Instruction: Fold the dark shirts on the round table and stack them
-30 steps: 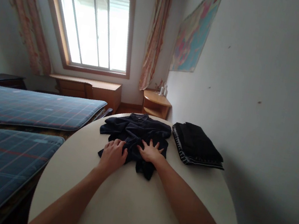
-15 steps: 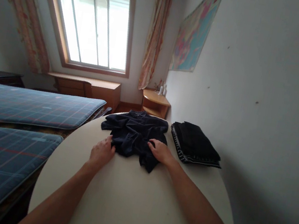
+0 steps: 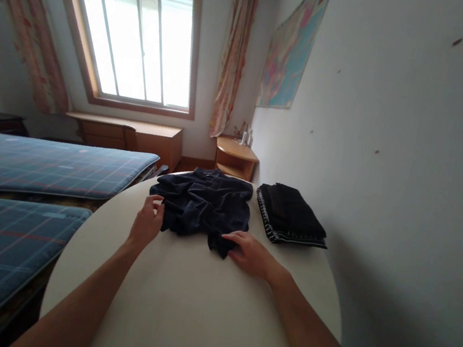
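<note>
A dark navy short-sleeved shirt [image 3: 204, 201] lies spread and wrinkled on the round cream table [image 3: 173, 312], collar at the far side. My left hand [image 3: 147, 221] is at the shirt's left edge, fingers bent and apart from the thumb, nothing visibly held. At the near right corner of the hem is my right hand [image 3: 251, 254]. Its fingers rest over the cloth, and the thumb is spread apart below them on the near side. Right of the shirt sits a folded stack of black clothes [image 3: 295, 217] with a white-patterned edge.
Blue plaid mattresses [image 3: 37, 165] stand left of the table. A white wall [image 3: 417, 228] runs close along the right, with a map [image 3: 293, 53] on it. Beyond the table are a wooden corner shelf [image 3: 238, 150], a desk [image 3: 154, 132] and a bright window [image 3: 134, 39].
My left hand has shifted left along the shirt's edge. My right hand has come down from the shirt's body to the near hem corner. The lower part of the shirt looks more spread.
</note>
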### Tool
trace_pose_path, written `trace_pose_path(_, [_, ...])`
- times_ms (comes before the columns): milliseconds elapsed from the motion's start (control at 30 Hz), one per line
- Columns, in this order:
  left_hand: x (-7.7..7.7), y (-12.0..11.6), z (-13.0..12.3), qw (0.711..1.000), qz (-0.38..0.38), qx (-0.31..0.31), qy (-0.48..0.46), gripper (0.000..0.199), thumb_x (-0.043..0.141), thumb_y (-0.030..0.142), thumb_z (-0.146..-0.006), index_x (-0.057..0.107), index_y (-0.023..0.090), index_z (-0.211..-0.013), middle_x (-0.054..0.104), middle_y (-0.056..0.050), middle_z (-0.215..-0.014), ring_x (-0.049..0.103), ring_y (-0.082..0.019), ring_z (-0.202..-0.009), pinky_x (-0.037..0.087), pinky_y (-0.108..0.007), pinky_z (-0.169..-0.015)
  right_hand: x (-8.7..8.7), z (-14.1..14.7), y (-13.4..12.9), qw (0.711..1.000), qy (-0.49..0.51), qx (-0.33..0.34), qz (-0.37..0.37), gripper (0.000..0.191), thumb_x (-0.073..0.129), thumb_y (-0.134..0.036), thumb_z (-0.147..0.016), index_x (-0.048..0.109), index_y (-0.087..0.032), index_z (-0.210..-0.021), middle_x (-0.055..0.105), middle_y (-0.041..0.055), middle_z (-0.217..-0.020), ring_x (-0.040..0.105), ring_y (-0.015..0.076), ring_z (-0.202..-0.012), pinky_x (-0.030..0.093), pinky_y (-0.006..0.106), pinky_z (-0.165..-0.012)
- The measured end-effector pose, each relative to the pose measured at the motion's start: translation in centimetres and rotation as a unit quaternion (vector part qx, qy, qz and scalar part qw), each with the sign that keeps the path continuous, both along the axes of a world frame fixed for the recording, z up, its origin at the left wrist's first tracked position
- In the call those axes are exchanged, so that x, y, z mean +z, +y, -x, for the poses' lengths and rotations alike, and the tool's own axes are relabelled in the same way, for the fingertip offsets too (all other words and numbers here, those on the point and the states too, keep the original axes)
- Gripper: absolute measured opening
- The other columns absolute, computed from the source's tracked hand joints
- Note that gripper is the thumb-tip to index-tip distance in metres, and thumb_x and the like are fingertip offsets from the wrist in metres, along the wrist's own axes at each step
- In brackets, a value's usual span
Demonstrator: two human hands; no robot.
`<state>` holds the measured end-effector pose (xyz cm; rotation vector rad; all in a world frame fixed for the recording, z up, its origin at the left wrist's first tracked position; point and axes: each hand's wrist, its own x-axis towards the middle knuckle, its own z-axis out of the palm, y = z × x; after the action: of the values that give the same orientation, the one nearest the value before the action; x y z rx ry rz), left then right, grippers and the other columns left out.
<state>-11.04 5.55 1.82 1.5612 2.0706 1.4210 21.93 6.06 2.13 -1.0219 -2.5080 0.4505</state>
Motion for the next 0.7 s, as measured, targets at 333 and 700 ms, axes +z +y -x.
trace_pose_path(333, [0.5, 1.0, 2.4, 0.906, -0.176, 0.025, -0.385, 0.037, 0.066, 0.037, -0.069, 0.070, 0.013, -0.097, 0.072, -0.006, -0.086, 0.067, -0.020, -0.082, 0.053, -0.033, -0.081, -0.2, -2.9, 2.3, 0.976, 0.184, -0.070, -0.093, 0.057, 0.044, -0.003, -0.084, 0.054, -0.025, -0.136, 0.069, 0.0046, -0.110, 0.064, 0.0190, -0.106, 0.046, 0.039, -0.102])
trace_pose_path(700, [0.1, 0.7, 1.6, 0.965, -0.057, -0.053, -0.251, 0.049, 0.065, 0.042, -0.073, 0.063, 0.016, -0.115, 0.070, -0.010, -0.109, 0.066, -0.024, -0.099, 0.051, -0.036, -0.089, 0.2, -3.5, 2.3, 0.965, 0.187, -0.088, -0.161, 0.041, 0.062, -0.013, -0.076, 0.062, -0.022, -0.116, 0.064, 0.0091, -0.118, 0.054, 0.0266, -0.120, 0.037, 0.050, -0.110])
